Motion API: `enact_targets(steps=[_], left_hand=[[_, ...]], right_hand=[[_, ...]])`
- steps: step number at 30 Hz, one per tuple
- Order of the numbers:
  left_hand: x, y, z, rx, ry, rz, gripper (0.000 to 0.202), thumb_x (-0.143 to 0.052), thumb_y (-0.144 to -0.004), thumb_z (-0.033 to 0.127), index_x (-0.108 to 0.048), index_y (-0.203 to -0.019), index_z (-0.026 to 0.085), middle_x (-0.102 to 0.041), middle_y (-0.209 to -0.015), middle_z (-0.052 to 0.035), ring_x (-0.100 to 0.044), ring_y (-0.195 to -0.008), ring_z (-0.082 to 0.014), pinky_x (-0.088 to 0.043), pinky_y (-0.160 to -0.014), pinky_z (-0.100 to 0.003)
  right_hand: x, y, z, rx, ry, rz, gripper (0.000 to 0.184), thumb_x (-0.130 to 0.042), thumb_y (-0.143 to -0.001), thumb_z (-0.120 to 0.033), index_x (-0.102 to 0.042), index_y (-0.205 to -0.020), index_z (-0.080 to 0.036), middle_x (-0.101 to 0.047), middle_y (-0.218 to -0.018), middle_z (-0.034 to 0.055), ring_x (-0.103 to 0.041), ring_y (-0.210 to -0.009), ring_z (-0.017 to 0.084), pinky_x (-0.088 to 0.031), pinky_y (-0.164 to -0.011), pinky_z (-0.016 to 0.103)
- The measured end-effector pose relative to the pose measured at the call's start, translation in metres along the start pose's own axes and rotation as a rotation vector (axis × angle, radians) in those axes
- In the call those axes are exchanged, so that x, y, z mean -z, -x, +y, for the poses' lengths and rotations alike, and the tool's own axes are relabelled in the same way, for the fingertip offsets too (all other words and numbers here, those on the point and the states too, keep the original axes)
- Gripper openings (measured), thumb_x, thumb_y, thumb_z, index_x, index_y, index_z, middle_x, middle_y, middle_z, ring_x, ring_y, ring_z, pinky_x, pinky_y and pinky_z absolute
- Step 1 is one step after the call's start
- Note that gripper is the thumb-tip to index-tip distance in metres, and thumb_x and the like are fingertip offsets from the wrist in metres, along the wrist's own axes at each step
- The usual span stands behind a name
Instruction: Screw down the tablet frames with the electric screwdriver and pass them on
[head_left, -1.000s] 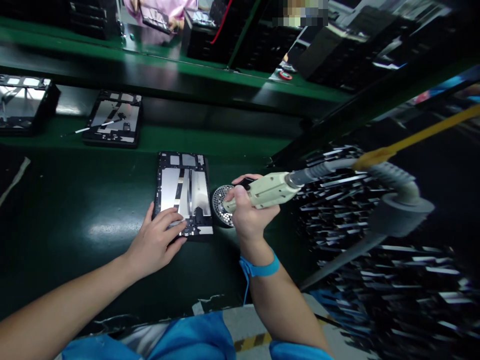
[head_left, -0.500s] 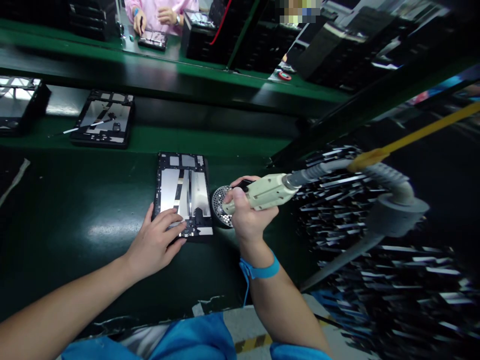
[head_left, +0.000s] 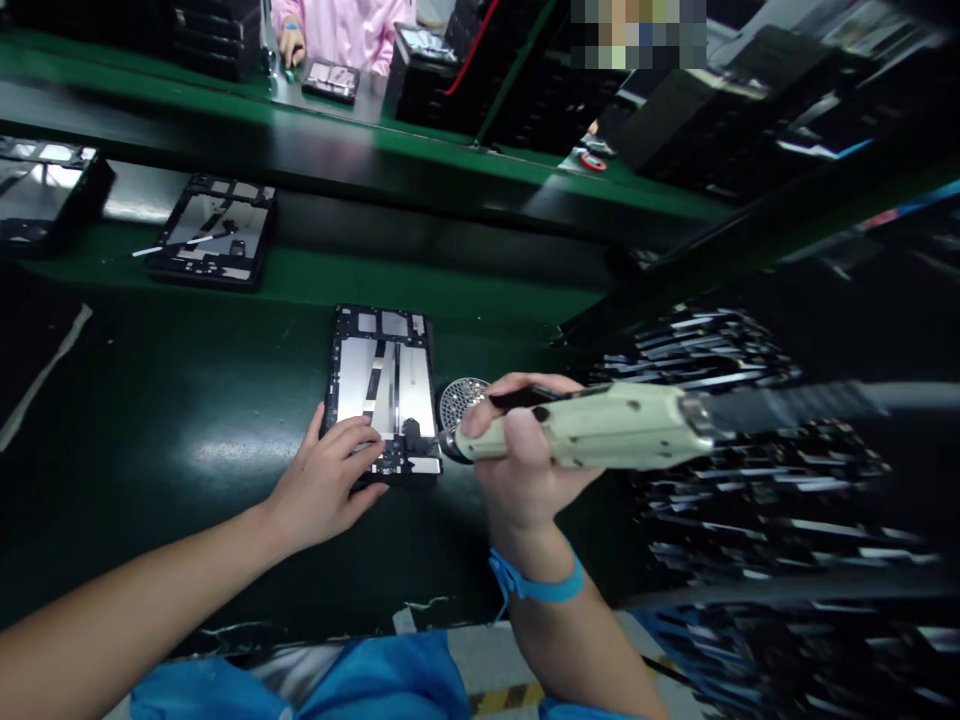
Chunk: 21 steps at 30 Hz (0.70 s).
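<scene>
Open device [head_left: 416, 385]: flat on the dark surface [head_left: 217, 380], inner parts facing up.
Left hand [head_left: 326, 480]: at the device's lower left corner, fingers spread across it, grip not closed round anything; best kept steady, clear of the bit.
Right hand [head_left: 525, 470]: right of the device, grip wrapped round the powered driver [head_left: 622, 428].
Driver tip [head_left: 439, 441]: by the device's lower right edge; I cannot tell whether it touches. The driver looks tilted to the right, so standing it upright should help the bit seat squarely.
Perforated dish [head_left: 459, 395]: just right of the device, partly hidden by the right hand; easily knocked.
Cable [head_left: 795, 400]: well right of the device, blurred; could drag on the driver.
Second device [head_left: 214, 225]: beyond the device to its left, well apart, seemingly out of the way.
</scene>
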<state>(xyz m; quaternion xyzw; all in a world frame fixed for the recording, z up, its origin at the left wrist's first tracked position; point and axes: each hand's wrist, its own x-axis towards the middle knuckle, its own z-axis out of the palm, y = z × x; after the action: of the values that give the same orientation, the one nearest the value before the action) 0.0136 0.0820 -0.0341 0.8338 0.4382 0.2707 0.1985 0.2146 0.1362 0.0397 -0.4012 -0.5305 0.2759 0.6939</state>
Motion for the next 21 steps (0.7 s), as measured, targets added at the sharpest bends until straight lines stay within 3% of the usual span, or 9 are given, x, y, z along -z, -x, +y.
enact_targets(steps=[3,6,21], left_hand=[[0.001,-0.001,-0.001,0.007,0.018,-0.005,0.035,-0.065,-0.096,0.027,-0.064,-0.130,0.021,-0.067,-0.130,-0.0116,-0.054,-0.139,-0.0331,-0.018,-0.124,-0.074],[0.003,-0.002,0.001,0.021,0.028,-0.015,0.034,-0.066,-0.095,0.027,-0.064,-0.129,0.022,-0.067,-0.130,-0.0111,-0.054,-0.138,-0.0330,-0.017,-0.124,-0.074],[0.006,-0.004,0.004,0.033,0.077,-0.038,0.032,-0.061,-0.096,0.024,-0.062,-0.128,0.023,-0.066,-0.131,-0.0097,-0.052,-0.140,-0.0307,-0.013,-0.125,-0.074]], right_hand=[[-0.009,0.018,-0.005,-0.063,-0.067,-0.204,0.024,-0.071,-0.090,-0.034,-0.060,-0.110,-0.027,-0.065,-0.097,0.0004,-0.064,-0.053,0.012,-0.056,-0.049,0.029],[-0.015,0.032,0.001,-0.120,-0.103,-0.305,0.025,-0.070,-0.092,-0.036,-0.060,-0.113,-0.027,-0.066,-0.098,0.0013,-0.064,-0.056,0.012,-0.057,-0.052,0.029],[-0.021,0.042,0.010,-0.108,-0.209,-0.364,0.030,-0.071,-0.093,-0.030,-0.062,-0.121,-0.031,-0.064,-0.103,0.0015,-0.064,-0.063,0.013,-0.059,-0.056,0.031]])
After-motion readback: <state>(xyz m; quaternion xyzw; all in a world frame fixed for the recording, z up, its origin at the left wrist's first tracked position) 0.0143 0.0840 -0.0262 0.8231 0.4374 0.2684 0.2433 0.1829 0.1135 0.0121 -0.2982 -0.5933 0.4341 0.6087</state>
